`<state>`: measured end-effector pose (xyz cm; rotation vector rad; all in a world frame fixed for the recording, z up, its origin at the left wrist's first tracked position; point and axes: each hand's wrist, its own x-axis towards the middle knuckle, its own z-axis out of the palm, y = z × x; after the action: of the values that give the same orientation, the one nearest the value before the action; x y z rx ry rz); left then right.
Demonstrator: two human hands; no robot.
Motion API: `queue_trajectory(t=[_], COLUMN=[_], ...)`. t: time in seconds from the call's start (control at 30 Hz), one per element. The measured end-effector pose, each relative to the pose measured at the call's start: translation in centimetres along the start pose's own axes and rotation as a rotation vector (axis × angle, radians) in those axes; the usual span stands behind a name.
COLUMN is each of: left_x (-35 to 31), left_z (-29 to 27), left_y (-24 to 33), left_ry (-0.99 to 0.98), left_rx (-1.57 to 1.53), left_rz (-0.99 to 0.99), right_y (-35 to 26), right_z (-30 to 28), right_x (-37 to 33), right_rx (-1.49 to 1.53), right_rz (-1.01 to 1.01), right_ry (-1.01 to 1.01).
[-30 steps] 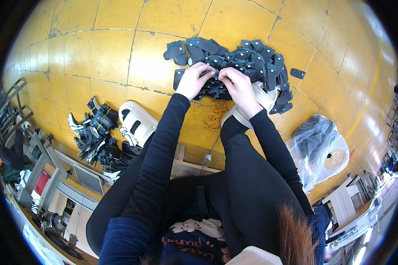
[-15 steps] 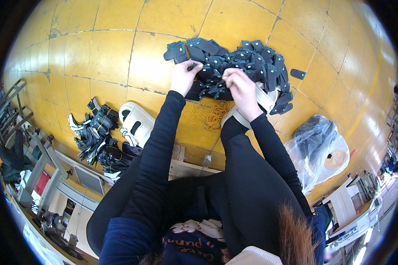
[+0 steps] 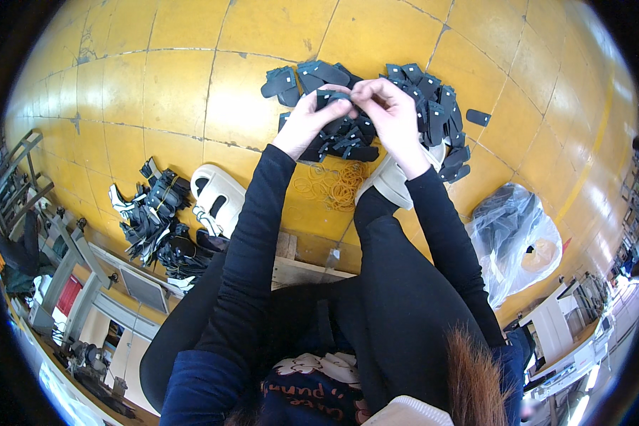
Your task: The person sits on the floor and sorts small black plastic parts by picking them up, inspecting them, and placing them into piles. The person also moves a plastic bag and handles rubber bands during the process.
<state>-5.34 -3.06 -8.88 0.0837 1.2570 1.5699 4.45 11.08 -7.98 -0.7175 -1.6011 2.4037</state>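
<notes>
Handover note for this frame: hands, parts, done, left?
Left hand and right hand meet above the pile, both pinching a small stack of dark flat pieces.
Loose pile lies on the yellow floor ahead; rubber bands lie between the feet.
Done: tied bundles lie to the left, by a white shoe.
Left: most of the pile is unbundled; the held stack shows no band yet.

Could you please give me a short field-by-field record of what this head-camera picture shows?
left hand: pinching a dark flat piece together with the right hand
right hand: on the same piece, fingers bent
pile of dark pieces: on the yellow tiled floor, under and beyond the hands
rubber bands: loose heap on the floor below the hands
bundled dark pieces: at the person's left
plastic bag: at the person's right
</notes>
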Motion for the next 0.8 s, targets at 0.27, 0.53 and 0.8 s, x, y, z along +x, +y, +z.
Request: queue_trajectory(t=[0.27, 0.53, 0.8], left_x=[-1.5, -1.5, -1.7], left_z=[-3.0, -4.0, -4.2], left_y=[-1.8, -4.3, -4.5], left_ry=[0.358, 0.493, 0.397], left_rx=[-0.086, 0.378, 0.225], left_rz=[-0.128, -0.161, -0.215], right_y=[2.3, 3.9, 3.8], right_z=[0.6, 2.3, 1.8], right_x=[-0.8, -1.6, -1.3], right_rx=[-0.837, -1.053, -0.813], right_rz=[-0.107, -0.087, -0.066], right_ry=[0.040, 0.062, 0.062])
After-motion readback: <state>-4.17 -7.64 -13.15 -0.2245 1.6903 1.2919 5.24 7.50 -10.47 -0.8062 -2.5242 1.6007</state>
